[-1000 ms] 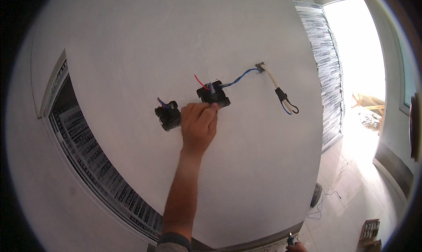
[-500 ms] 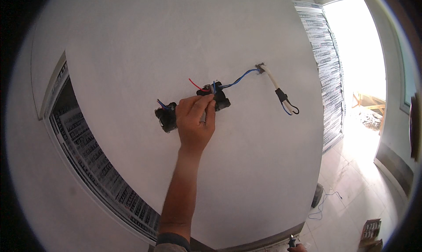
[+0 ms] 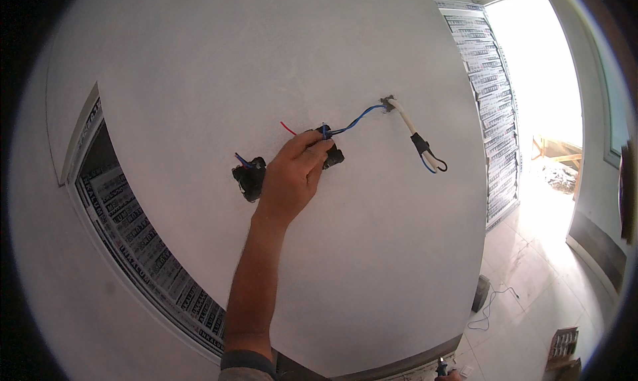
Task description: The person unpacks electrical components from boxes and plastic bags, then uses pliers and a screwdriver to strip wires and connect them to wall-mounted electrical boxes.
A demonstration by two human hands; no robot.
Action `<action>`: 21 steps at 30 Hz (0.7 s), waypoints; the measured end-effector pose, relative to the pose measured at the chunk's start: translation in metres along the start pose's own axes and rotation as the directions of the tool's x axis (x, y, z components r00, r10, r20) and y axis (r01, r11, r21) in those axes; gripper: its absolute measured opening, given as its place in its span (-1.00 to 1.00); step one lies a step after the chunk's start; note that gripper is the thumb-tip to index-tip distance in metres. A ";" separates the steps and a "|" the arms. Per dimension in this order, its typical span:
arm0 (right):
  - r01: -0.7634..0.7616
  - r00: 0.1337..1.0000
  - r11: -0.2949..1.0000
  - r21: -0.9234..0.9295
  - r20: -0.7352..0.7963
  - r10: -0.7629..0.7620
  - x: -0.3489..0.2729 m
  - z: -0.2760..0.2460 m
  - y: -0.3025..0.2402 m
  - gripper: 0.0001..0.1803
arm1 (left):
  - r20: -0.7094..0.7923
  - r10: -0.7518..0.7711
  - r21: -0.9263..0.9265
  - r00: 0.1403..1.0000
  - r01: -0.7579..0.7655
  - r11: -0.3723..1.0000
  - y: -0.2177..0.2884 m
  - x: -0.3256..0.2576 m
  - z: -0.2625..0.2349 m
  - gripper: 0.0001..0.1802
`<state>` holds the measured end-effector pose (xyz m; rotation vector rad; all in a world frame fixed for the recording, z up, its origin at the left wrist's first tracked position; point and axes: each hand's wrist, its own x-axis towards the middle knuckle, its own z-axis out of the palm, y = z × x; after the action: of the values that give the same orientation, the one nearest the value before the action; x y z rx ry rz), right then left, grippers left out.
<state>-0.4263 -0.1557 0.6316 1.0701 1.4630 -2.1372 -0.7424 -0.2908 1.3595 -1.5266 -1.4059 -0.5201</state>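
Note:
My left hand (image 3: 290, 176) reaches up to the white wall with thumb and fingers pinched together. Its fingertips close on blue wire (image 3: 324, 129) at a black wall box (image 3: 334, 157), which the hand partly hides. A red wire (image 3: 288, 127) sticks out beside the fingers. Left of my wrist is another black wall box (image 3: 250, 181) with short blue and red wire ends (image 3: 243, 159). At the lower edge, my right hand (image 3: 453, 376) shows only in part, gripping a dark hand tool (image 3: 442, 366) whose exact kind is unclear.
From a wall hole (image 3: 388, 104), twisted blue wires run to the box, and a white cable (image 3: 404, 117) hangs with black tape (image 3: 421, 143). A film-covered window frame (image 3: 149, 248) stands left, a covered door (image 3: 488, 102) right. A blue wire (image 3: 488, 311) lies on the floor.
My left hand has shifted slightly left and its fingers have risen to the blue wire at the box's top. The right hand with the tool stays low at the edge.

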 end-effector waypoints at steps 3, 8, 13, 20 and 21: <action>0.019 1.000 1.000 -0.020 0.000 -0.019 0.002 0.001 -0.001 -0.53 | -0.060 -0.076 -0.089 0.995 0.070 0.994 0.005 -0.002 -0.002 -0.77; 0.135 0.990 0.981 -0.136 -0.011 -0.138 0.018 -0.001 -0.002 -0.45 | -0.184 -0.378 -0.335 0.907 0.303 0.892 0.013 -0.003 0.016 -0.81; 0.320 0.896 0.927 -0.193 -0.257 -0.363 -0.089 0.033 -0.122 -0.76 | -0.325 -0.179 -0.176 0.929 0.126 0.976 0.000 -0.010 0.033 -0.83; 0.753 0.588 0.609 -0.249 -0.162 -0.793 -0.195 0.073 -0.288 -0.63 | -0.218 -0.323 -0.313 0.921 0.248 0.917 0.006 0.003 0.028 -0.83; 0.789 0.527 0.544 -0.287 -0.139 -0.838 -0.215 0.080 -0.313 -0.63 | -0.222 -0.309 -0.317 0.925 0.231 0.920 0.005 0.004 0.029 -0.83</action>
<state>-0.5163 -0.1268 1.0083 0.6281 2.6701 -2.3629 -0.7450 -0.2637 1.3486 -1.4204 -1.3777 -1.1039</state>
